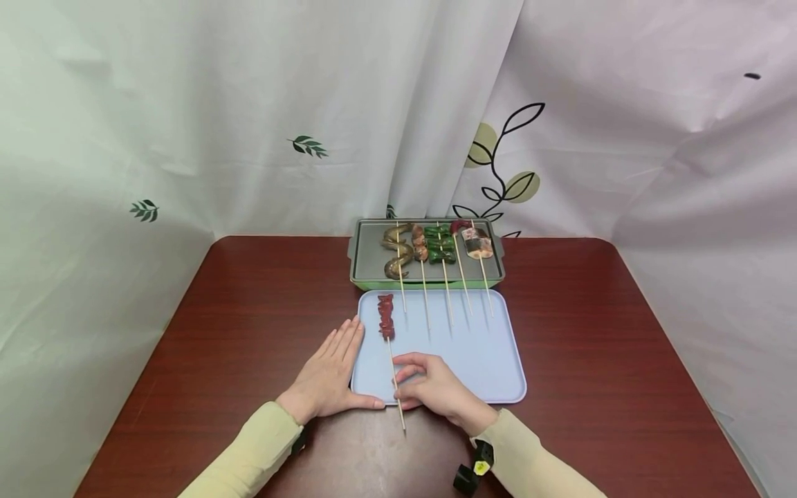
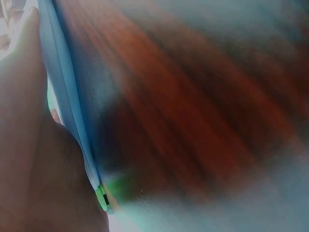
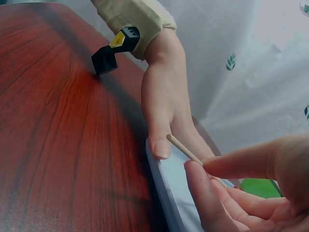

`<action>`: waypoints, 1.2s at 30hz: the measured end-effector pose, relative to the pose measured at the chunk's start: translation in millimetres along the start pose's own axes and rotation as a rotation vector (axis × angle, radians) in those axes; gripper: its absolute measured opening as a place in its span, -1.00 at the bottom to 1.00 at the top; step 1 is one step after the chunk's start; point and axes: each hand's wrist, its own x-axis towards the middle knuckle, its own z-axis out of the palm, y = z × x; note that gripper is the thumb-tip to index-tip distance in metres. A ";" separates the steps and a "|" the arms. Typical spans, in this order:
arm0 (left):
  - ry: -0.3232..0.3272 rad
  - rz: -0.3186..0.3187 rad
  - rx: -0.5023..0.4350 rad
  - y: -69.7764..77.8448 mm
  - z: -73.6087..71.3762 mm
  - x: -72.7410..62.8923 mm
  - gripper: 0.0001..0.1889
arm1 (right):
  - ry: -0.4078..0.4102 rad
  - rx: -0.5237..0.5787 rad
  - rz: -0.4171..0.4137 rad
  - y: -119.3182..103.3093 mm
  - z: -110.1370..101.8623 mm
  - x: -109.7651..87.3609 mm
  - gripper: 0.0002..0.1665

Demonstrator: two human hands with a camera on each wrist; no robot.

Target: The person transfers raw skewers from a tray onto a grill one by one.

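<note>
My right hand pinches the lower stick of a skewer of red meat pieces between thumb and fingers. The meat lies over the left side of a pale blue tray, and the bare stick end juts past the tray's front edge. Seen from the right wrist, thumb and forefinger close round the wooden stick. Flat with straight fingers, my left hand rests along the tray's left edge, its thumb at the front rim. The left wrist view shows mostly blurred tabletop beside that hand.
Behind the tray stands a grey grill pan with a green base. On it lie a shrimp skewer, a meat skewer, a green vegetable skewer, a dark red one and a fish-slice skewer, sticks overhanging the tray.
</note>
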 end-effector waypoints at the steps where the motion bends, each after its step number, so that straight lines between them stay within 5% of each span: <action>1: 0.003 0.000 -0.002 0.1 0.1 -0.1 0.42 | 0.000 0.002 -0.002 0.0 -0.2 -0.4 -0.30; 15: 0.015 -0.006 -0.001 -4.5 9.5 -1.5 0.44 | -0.050 -0.017 -0.030 -9.9 -0.3 -8.1 -0.30; 28: 0.033 0.008 -0.023 -2.6 5.2 -1.3 0.43 | -0.103 -0.029 -0.060 -24.0 3.7 -12.3 -0.29; 36: -0.016 0.001 0.020 0.0 -2.2 -0.4 0.42 | -0.112 -0.055 -0.099 -36.8 3.2 -8.7 -0.30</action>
